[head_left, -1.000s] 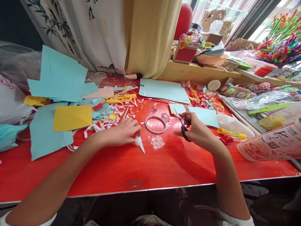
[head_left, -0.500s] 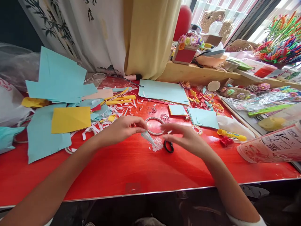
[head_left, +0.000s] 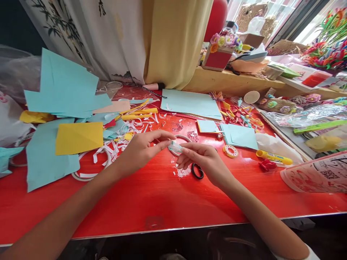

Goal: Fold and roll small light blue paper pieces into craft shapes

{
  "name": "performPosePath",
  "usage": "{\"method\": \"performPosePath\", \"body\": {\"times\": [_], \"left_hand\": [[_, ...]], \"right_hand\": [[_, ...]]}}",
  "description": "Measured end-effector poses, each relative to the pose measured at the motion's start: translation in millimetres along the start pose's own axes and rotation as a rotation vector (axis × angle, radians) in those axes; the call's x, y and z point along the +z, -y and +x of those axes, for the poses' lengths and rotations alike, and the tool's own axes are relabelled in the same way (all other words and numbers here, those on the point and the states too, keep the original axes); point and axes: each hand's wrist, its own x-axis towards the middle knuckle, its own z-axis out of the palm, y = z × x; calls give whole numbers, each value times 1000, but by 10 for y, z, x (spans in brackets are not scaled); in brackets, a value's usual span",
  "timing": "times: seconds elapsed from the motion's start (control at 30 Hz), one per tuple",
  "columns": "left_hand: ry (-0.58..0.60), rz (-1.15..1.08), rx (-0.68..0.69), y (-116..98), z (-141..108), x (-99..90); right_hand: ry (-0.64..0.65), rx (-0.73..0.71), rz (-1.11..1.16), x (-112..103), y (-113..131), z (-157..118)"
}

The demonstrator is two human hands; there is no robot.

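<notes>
Between my two hands, above the red table (head_left: 130, 202), is a small folded piece of light blue paper (head_left: 175, 147). My left hand (head_left: 148, 148) pinches its left end between thumb and fingers. At the other end, my right hand (head_left: 199, 156) has its thumb and forefinger closed on the paper. Directly behind the paper lies a white ring (head_left: 185, 137), partly hidden by my hands. Below them is a small heap of white paper scraps (head_left: 184, 172). The black handle loop of scissors (head_left: 197, 171) shows beside my right hand; the rest is covered.
Blue sheets (head_left: 51, 159) and a yellow sheet (head_left: 80, 138) lie left, near paper shreds (head_left: 135, 126). More blue paper (head_left: 191, 103) lies at the back. On the right are a tape roll (head_left: 230, 151), a yellow glue stick (head_left: 273, 157) and a large plastic cup (head_left: 314, 175).
My right hand has moved left and closed on the free end of the blue paper. The paper has been lifted from pointing down at the scraps to lying between both hands.
</notes>
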Motion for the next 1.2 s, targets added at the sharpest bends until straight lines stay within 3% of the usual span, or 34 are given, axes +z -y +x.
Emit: {"method": "performPosePath", "body": {"times": [0.17,0.37,0.53,0.63,0.73,1.0,1.2], "left_hand": [[-32,-3,22,-29,-26,48],[-80,-44,-13,-19,-30,52],[-184,44,-33,5,-4,24],[-168,68,-26,39,10,18],[-132,79,-3,55,12,20],[-189,105,72,44,-1,35],[-219,136,104,66,3,38]], "right_hand": [[-8,19,-17,-16,16,-41],[123,57,-10,-25,51,-81],[-105,-78,54,-21,31,-80],[-180,-134,68,-13,20,-65],[-196,-126,87,-6,4,-46],[-134,-33,145,-46,-64,-20],[-126,-67,183,-36,-55,-31]]}}
